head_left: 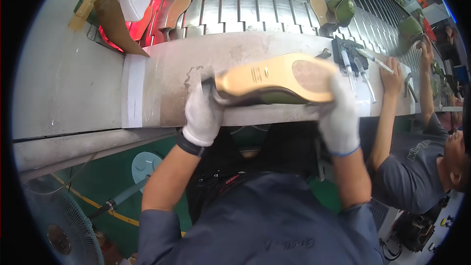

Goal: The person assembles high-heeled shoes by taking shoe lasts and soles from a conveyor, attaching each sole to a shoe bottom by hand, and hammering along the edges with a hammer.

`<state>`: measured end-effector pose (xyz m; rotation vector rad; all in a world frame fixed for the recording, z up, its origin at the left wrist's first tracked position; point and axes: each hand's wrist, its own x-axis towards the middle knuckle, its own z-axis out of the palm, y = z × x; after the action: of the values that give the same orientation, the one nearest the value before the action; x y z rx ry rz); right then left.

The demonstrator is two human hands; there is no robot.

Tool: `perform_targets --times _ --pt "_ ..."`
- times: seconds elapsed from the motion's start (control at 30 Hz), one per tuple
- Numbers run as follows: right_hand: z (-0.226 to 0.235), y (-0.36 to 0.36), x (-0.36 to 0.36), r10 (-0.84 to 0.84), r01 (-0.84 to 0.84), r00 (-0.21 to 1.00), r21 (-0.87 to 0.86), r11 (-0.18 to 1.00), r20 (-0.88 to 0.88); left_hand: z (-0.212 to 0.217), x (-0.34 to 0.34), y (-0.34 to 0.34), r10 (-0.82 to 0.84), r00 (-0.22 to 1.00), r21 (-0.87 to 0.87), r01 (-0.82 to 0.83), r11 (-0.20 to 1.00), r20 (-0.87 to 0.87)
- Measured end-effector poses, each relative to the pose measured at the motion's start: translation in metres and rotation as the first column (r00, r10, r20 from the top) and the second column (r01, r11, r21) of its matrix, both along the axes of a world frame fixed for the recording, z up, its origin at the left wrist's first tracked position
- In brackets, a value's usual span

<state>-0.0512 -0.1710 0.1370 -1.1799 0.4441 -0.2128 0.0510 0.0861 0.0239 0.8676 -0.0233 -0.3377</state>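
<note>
shoe (277, 78) in gloved hands (201, 115), black tray (336, 50) holding white tools (364, 77)

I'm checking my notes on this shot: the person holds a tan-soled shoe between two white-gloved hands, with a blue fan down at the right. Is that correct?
Not quite: the head view shows the blue fan down at the left, not the right. The tan-soled shoe is indeed held between the white-gloved left hand and right hand.
</note>
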Motion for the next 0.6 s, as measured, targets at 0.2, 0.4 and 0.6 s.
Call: perform_targets --times 0.2,0.4,0.6 --pt "-0.073 0.064 -0.036 0.308 -0.317 0.937 -0.027 0.948 -0.162 0.008 0.077 0.012 0.083 0.875 0.505 -0.349 0.790 0.476" --pt "-0.014 0.063 0.024 0.299 -0.203 0.954 -0.808 0.554 -0.034 0.044 0.071 -0.003 -0.316 0.776 0.543 -0.041 0.839 0.545" --pt "0.010 0.064 0.075 0.628 -0.022 0.766 -0.971 0.240 0.138 0.034 0.073 0.001 -0.274 0.845 0.404 0.076 0.912 0.460"
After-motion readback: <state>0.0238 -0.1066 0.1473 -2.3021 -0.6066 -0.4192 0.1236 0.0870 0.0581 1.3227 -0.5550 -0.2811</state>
